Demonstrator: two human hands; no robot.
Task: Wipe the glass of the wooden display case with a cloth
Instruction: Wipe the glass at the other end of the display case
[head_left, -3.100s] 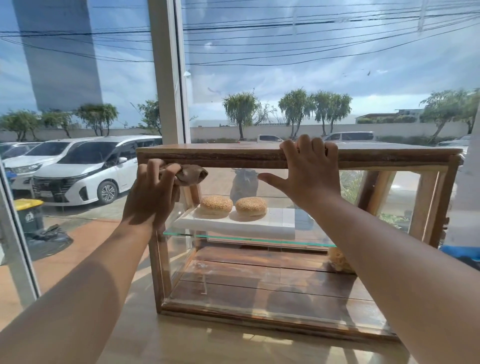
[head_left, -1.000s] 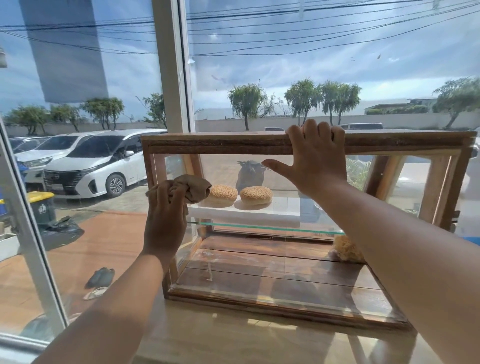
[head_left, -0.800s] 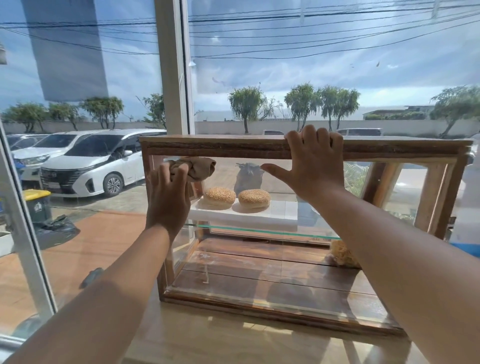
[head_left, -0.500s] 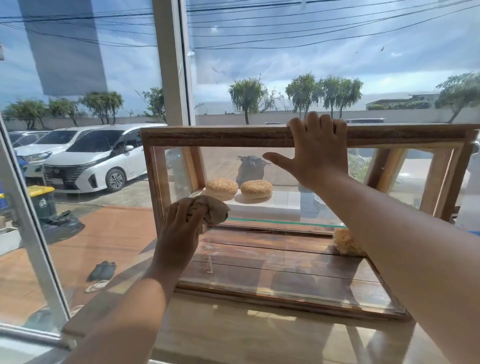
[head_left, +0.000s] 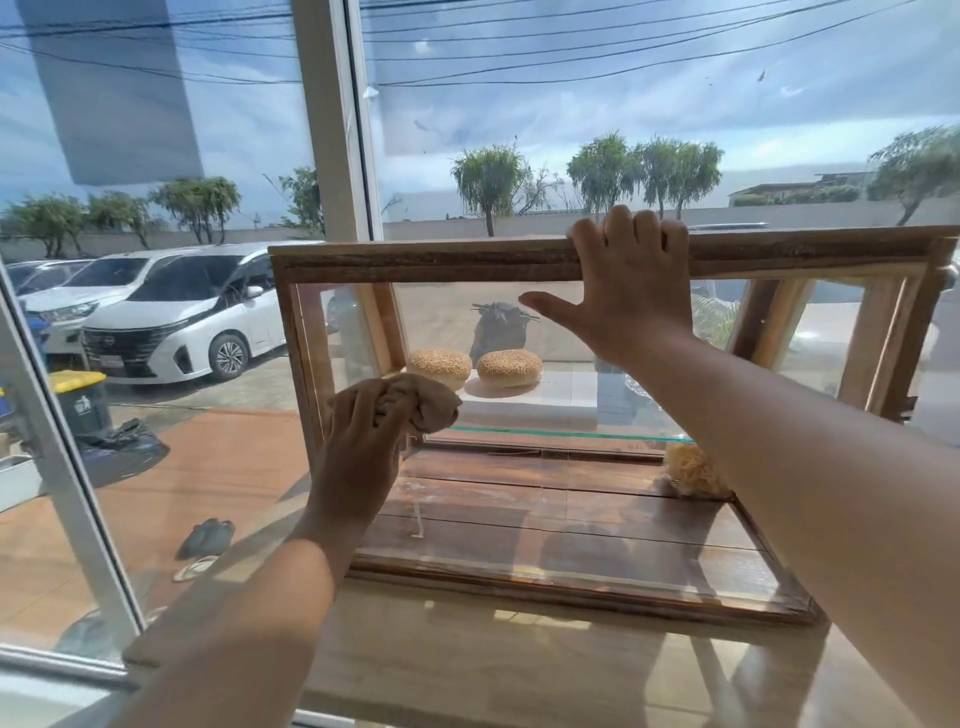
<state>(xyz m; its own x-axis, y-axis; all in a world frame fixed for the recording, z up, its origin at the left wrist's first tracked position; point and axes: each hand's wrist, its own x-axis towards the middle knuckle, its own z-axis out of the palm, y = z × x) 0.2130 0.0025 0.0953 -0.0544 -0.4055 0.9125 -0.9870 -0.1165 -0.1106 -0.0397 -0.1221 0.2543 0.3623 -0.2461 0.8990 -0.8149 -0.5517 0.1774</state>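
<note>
The wooden display case (head_left: 415, 260) stands on a light wood counter in front of me, its front glass (head_left: 545, 519) facing me. My left hand (head_left: 358, 447) holds a bunched brown cloth (head_left: 426, 400) against the left part of the front glass, about mid-height. My right hand (head_left: 634, 291) rests flat on the case's top front rail, fingers over the top edge and thumb spread across the glass. Inside, two sesame buns (head_left: 509, 366) sit on a white tray on a glass shelf.
The counter (head_left: 493, 670) runs along a big window with a white frame post (head_left: 332, 130) behind the case's left end. A pale fluffy item (head_left: 691, 470) lies on the case floor at the right. Parked white cars (head_left: 176, 317) and a bin are outside.
My left hand swept the cloth up and down the left part of the glass: high near the top rail, then down to mid-height, shifting slightly right. My right hand stayed on the top rail.
</note>
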